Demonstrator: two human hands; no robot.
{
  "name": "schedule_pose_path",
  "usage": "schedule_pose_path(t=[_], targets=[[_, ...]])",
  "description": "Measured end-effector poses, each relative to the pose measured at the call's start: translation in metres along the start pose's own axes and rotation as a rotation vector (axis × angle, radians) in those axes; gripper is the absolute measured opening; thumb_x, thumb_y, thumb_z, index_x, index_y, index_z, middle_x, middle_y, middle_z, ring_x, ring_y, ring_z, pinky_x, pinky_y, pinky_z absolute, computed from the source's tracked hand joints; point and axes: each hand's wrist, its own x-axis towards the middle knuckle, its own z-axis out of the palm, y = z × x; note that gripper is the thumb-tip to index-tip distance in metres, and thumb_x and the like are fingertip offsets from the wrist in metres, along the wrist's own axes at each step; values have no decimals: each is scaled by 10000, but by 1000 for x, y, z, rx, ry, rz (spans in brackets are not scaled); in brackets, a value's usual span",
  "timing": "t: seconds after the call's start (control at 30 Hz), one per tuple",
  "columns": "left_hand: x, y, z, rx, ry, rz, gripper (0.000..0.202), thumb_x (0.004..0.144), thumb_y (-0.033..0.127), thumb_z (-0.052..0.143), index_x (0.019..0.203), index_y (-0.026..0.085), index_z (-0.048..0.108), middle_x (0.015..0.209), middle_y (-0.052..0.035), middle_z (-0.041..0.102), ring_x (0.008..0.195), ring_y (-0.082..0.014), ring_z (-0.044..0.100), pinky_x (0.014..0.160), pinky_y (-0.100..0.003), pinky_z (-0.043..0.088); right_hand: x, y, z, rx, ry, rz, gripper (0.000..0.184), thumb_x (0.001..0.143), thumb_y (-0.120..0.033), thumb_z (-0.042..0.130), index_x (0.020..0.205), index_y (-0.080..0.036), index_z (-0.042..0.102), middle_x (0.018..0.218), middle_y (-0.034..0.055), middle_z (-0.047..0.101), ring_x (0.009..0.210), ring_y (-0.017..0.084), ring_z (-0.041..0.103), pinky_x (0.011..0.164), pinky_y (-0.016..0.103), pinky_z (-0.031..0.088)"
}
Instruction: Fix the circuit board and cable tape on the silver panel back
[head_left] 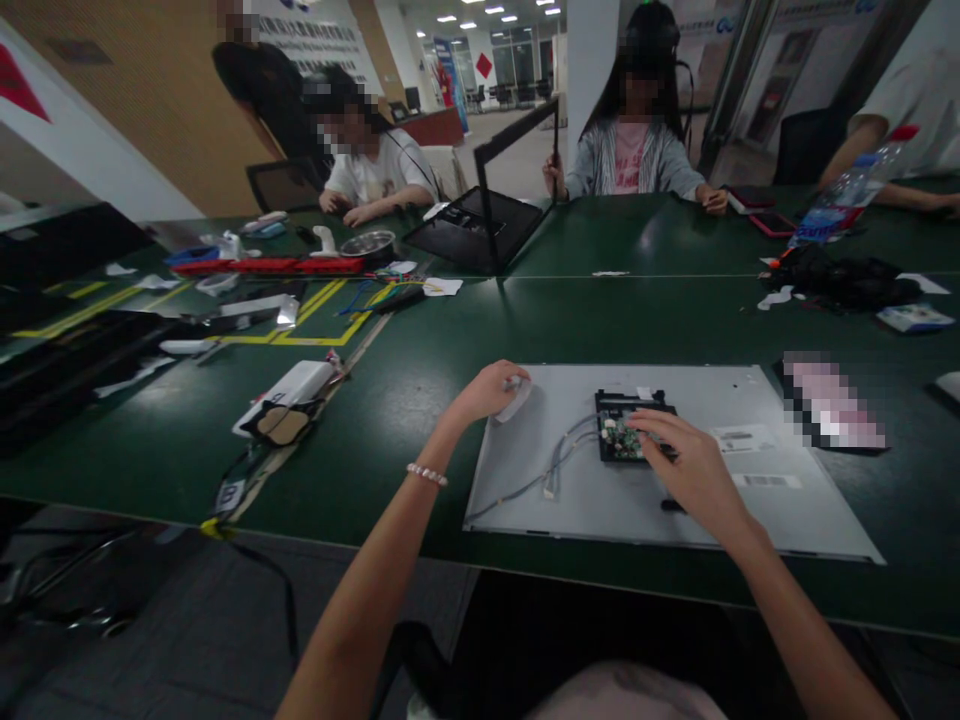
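Note:
A flat grey metal panel (570, 500) lies on the green table in front of me, with white labels on its right half. On it sits a circuit board (619, 437) in a black bracket (637, 398). Grey cables (559, 455) run from the board towards the panel's lower left corner. My left hand (495, 390) is at the panel's upper left corner, fingers closed on a small white strip (514, 402). My right hand (686, 462) reaches over the board, fingers stretched out and fingertips at its surface. Its palm hides part of the bracket.
A phone (832, 402) lies right of the panel. To the left is a white battery-like pack (289, 400) with cables. Across the table a person (630, 150) holds a black frame (487, 200). A bottle (840, 195) stands far right; tools and parts clutter the left.

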Motion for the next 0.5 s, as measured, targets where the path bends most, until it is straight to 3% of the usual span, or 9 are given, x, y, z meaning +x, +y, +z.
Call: schedule_pose_path(t=[0.17, 0.27, 0.5], targets=[[0, -1, 4, -10, 66, -1, 234, 774, 140, 572, 911, 178, 758, 981, -64, 711, 919, -193, 653, 890, -295, 494, -7, -10, 9, -23, -23, -53, 291, 911, -194, 477, 1104, -210, 695, 1200, 87, 690, 1147, 233, 620, 1039, 450, 470], [-4, 2, 2, -64, 144, -68, 200, 794, 163, 574, 863, 177, 762, 900, -55, 734, 849, -182, 660, 832, -290, 502, -12, -13, 13, -62, -41, -96, 304, 918, -185, 468, 1135, -195, 681, 1219, 100, 679, 1161, 241, 606, 1054, 473, 454], [-31, 45, -10, -414, 255, -161, 188, 821, 298, 620, 846, 159, 744, 811, -38, 742, 726, -153, 643, 689, -262, 501, -20, -15, 15, -102, -24, -128, 341, 929, -176, 457, 1222, -194, 629, 1258, 102, 653, 1209, 240, 571, 1078, 474, 440]])
